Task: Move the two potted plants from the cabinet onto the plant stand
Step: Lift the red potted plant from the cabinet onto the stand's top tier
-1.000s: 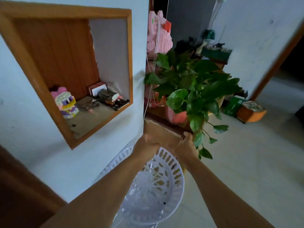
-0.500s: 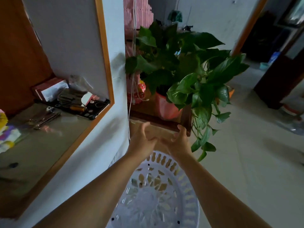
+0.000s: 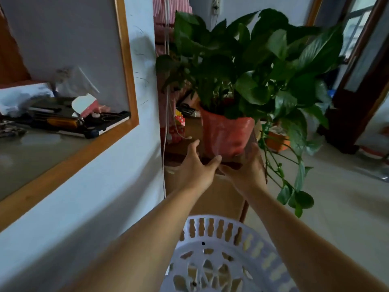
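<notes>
Both hands (image 3: 221, 167) have risen to the red pot (image 3: 226, 135).

At the centre of the frame a red-orange pot (image 3: 226, 133) is seen, glossy with pale sheen, topped by dark green leaves (image 3: 252, 66) — some lighter along the veins. At the bottom a white plant stand (image 3: 221, 258) is patterned with cut-out slots and lattice openings. The wall niche at the left is bordered by an orange-brown wooden frame (image 3: 126, 66) against a pale blue-white wall (image 3: 94, 197). A brown cabinet (image 3: 210, 197) — plain, unpatterned — is seen below the pot.
</notes>
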`<control>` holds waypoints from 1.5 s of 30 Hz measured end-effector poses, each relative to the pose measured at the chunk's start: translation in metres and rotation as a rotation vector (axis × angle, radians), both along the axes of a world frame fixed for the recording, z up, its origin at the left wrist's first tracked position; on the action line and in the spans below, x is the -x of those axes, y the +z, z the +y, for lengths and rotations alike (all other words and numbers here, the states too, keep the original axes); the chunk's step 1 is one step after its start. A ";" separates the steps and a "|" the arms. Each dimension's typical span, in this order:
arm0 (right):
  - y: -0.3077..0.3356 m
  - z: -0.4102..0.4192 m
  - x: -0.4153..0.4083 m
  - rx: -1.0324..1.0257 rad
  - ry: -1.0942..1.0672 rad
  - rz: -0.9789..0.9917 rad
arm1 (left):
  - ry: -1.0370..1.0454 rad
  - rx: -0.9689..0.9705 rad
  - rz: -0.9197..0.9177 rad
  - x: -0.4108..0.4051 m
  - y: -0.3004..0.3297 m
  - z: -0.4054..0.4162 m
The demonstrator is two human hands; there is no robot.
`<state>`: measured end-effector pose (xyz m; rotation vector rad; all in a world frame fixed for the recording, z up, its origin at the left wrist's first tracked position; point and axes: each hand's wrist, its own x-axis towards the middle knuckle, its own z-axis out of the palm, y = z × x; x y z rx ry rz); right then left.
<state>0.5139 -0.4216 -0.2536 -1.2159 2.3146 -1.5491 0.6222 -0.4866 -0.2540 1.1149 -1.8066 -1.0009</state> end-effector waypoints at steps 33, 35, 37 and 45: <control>0.020 -0.022 0.037 0.101 0.055 0.227 | -0.254 0.243 0.323 0.049 0.025 -0.035; 0.043 -0.013 0.039 0.095 0.050 0.232 | -0.234 0.252 0.337 0.050 0.045 -0.025; 0.066 -0.004 0.040 0.102 0.056 0.239 | -0.225 0.264 0.335 0.051 0.068 -0.015; 0.168 0.056 0.029 0.097 0.074 0.187 | -0.147 0.351 0.313 0.038 0.172 0.044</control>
